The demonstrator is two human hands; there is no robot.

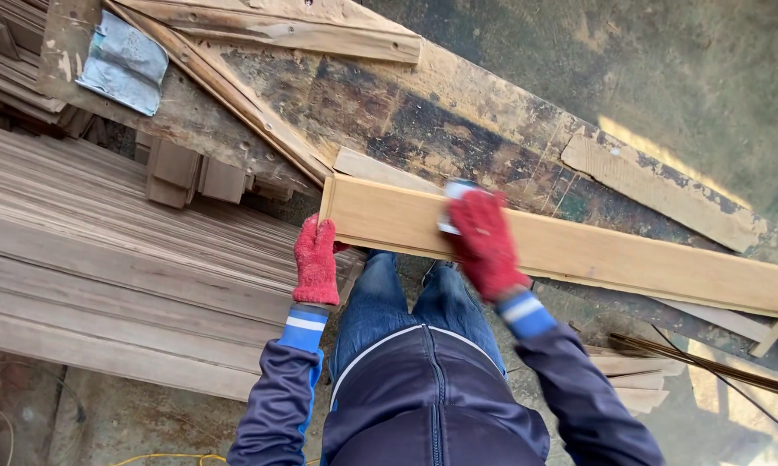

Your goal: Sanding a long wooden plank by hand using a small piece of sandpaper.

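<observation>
Plank [596,255]: a long pale board lying flat across the worn worktop [458,112], its long axis running from the near-left end by our left hand out to the lower right edge of view. Our left hand [316,263], in a red glove, sits at that left end, its grip closed over the plank's near edge and corner. Our right hand [486,242], also gloved red, rests on the plank's top face a little further along, pressing a small pale pad [455,200] flat against the wood, fingers curled over it. Most of the plank lies to the right of both hands; the right hand is nearer that unworked stretch. Stacked boards [104,259] lie to our left.
</observation>
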